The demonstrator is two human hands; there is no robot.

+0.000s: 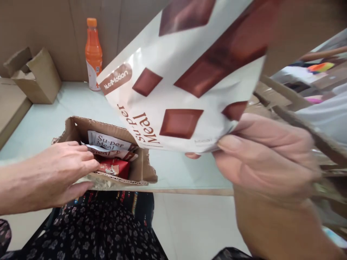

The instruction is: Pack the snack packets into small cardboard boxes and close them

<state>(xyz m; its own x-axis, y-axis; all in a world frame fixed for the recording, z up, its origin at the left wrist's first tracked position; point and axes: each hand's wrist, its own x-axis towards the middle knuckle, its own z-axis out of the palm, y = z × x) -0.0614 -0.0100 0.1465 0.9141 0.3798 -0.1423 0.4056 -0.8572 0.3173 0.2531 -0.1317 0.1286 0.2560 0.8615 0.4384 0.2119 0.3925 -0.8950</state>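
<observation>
Head view, sole entry: one white pouch with brown squares, labelled "Su-per Meal", held aloft and tilted above the table, its lettering running up the side. Right hand: thumb and bent forefinger pinching the pouch by one lower corner, a hold that leaves most of the printed face uncovered. Left hand: fingers lying side by side, thumb apart below, at the left end of an open cardboard box, seemingly to steady it (whether they press on the cardboard, one cannot tell). Box contents: further pouches, set on edge, probably because the narrow box suits them so, and a red packet in front of them. At the back: one orange bottle, upright and capped, and one brown carton, flaps raised, both presumably set there to free the near side.
</observation>
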